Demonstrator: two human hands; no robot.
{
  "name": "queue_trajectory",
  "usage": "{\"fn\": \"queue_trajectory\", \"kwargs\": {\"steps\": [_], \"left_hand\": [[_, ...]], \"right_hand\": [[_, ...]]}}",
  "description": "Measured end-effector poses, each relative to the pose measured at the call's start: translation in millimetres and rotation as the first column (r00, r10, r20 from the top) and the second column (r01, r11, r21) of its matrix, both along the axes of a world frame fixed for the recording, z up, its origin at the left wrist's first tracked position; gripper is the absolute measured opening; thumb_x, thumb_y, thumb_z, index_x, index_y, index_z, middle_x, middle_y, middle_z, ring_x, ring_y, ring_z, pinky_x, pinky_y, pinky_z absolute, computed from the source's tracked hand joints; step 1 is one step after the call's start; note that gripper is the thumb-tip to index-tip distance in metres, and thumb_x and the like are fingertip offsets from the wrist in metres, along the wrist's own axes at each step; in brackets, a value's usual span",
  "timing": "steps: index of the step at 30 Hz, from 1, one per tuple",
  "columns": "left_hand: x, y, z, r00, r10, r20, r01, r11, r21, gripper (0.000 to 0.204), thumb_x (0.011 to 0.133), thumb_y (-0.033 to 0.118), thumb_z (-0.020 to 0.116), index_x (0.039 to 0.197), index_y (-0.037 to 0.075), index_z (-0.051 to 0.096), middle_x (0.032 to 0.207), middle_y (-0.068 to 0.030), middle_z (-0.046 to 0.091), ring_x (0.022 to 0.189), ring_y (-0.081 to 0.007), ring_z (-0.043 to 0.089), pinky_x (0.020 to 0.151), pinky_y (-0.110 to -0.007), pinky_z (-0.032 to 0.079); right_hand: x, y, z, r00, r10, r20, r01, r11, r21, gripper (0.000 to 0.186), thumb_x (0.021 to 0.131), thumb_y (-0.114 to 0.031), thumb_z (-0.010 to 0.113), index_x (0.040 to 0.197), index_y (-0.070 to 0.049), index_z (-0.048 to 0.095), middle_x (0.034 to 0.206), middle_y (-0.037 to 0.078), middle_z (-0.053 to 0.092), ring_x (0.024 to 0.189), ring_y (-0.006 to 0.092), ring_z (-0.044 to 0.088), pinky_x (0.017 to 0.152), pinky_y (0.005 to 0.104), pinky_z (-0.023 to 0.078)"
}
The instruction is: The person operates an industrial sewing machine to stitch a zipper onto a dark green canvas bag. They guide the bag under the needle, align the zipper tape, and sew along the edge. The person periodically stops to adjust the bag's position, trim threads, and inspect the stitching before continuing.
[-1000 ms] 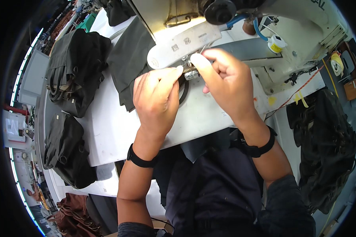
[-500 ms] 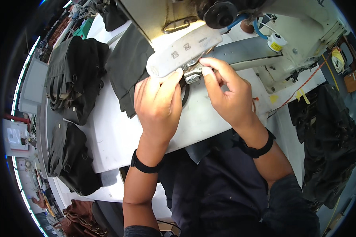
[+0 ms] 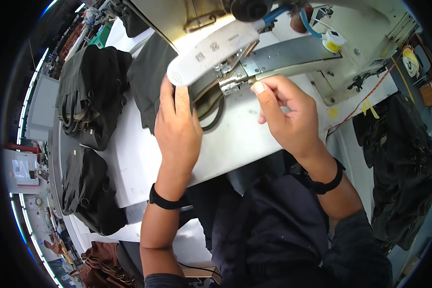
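Note:
A sewing machine's white head cover [image 3: 211,50] stands above its narrow metal arm [image 3: 297,56]. Under the needle area lies a dark green bag [image 3: 153,72], its zipper [image 3: 217,85] curving along the opened edge. A dark looped handle [image 3: 219,114] shows below the zipper. My left hand [image 3: 178,127] rests against the bag with fingers stretched forward; the fingertips reach the cover's left end and are partly hidden. By the front edge of the metal arm, my right hand [image 3: 293,115] has thumb and index finger pressed together. Whatever they pinch, if anything, is too small to make out.
Dark bags [image 3: 93,96] are piled at the left, with another bag [image 3: 89,192] nearer me. More dark bags [image 3: 401,163] hang or lie at the right. A white bottle [image 3: 333,41] with blue tubing sits by the machine. The white table [image 3: 245,139] ends near my waist.
Both hands were together at the zipper by the needle. Now they are apart: the left has slid left onto the bag, the right has drawn away to the right. The zipper is more exposed.

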State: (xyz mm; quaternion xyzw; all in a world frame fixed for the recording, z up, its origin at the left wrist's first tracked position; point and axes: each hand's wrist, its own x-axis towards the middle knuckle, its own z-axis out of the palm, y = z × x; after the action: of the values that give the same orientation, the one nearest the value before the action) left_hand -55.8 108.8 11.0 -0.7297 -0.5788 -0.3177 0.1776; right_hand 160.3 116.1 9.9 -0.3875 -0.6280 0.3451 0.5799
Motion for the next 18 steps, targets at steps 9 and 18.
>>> {"fn": "queue_trajectory", "kwargs": {"steps": [9, 18], "left_hand": [[11, -59, 63, 0.965, 0.008, -0.262, -0.108, 0.922, -0.372, 0.072, 0.085, -0.007, 0.060, 0.155, 0.003, 0.045, 0.093, -0.0168, 0.072, 0.077, -0.0342, 0.071, 0.064, -0.043, 0.054], [-16, 8, 112, 0.855, -0.367, -0.366, 0.266, 0.917, -0.298, 0.021, 0.101, 0.006, 0.060, 0.117, -0.003, 0.070, 0.119, -0.0189, 0.073, 0.110, -0.0360, 0.069, 0.095, -0.044, 0.054]], "right_hand": [[-59, -12, -11, 0.884, 0.278, -0.376, -0.405, 0.858, -0.316, 0.036, 0.106, -0.025, 0.066, 0.122, 0.006, 0.071, 0.104, 0.005, 0.074, 0.098, 0.0086, 0.066, 0.089, 0.0257, 0.053], [-59, -12, -5, 0.905, 0.151, -0.397, -0.314, 0.868, -0.385, 0.040, 0.109, -0.033, 0.058, 0.109, 0.003, 0.075, 0.085, 0.005, 0.071, 0.072, 0.0089, 0.065, 0.070, 0.0258, 0.054]]}}
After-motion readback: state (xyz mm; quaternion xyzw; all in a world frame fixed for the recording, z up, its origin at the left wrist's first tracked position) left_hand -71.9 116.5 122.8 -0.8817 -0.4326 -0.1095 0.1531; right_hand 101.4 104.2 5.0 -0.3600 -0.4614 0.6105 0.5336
